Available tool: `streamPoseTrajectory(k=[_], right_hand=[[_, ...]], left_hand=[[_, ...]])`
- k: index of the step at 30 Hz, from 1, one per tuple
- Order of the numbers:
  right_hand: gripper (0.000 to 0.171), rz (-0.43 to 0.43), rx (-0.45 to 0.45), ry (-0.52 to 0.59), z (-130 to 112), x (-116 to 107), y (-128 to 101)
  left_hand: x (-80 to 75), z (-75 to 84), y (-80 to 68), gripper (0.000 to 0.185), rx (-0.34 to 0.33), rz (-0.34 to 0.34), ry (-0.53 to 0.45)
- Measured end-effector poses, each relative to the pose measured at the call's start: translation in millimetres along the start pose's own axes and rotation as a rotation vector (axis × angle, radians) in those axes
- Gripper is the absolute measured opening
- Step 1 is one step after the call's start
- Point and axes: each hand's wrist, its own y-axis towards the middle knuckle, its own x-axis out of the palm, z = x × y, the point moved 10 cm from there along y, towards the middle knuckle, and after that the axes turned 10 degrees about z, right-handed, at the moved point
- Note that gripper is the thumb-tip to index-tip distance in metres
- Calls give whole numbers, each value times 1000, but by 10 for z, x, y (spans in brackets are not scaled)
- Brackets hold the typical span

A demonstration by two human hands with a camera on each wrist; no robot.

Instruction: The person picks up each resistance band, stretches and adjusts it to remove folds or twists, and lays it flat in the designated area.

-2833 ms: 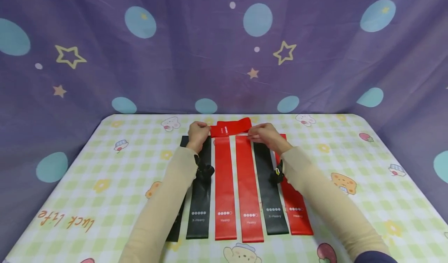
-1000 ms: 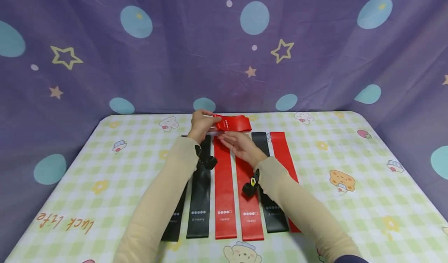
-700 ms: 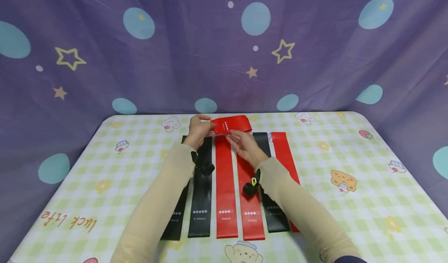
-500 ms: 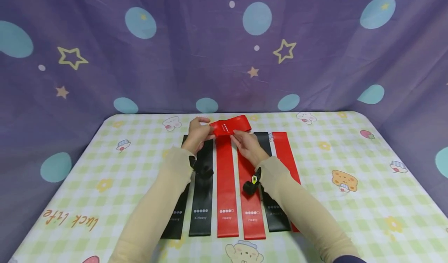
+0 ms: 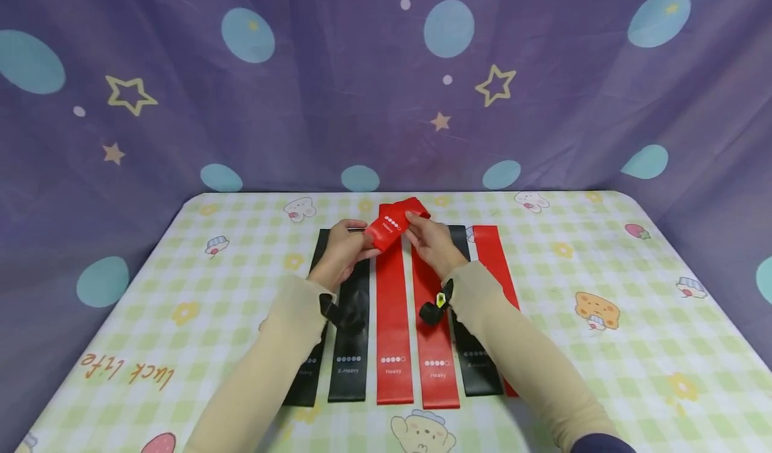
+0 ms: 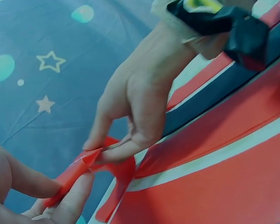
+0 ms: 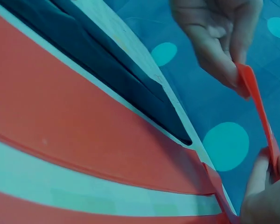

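Red folded band [image 5: 395,224], pinched by your left hand [image 5: 345,248] and right hand [image 5: 431,242] at twelve o'clock, could spring from your grip and disturb the flat bands [image 5: 393,319] beneath.

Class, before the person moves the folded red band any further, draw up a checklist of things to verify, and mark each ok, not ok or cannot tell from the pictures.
1. Left hand pinches the folded red band: ok.
2. Right hand pinches its other end: ok.
3. Band lifted off the table: ok.
4. Flat bands lie in a straight row: ok.
5. All flat bands fully visible: not ok, sleeves cover some.
6. Fold in the held band even: cannot tell.
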Motion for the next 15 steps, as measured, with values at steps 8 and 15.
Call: streamPoseTrajectory(k=[8,15], right_hand=[[43,-124,33,-3,-36,131,-30],[43,-59,8,-90,-26,74,-5]], left_hand=[[94,-71,-170,45,-10,-49,-35],[104,-175,-259,44,-30,-45,-18]])
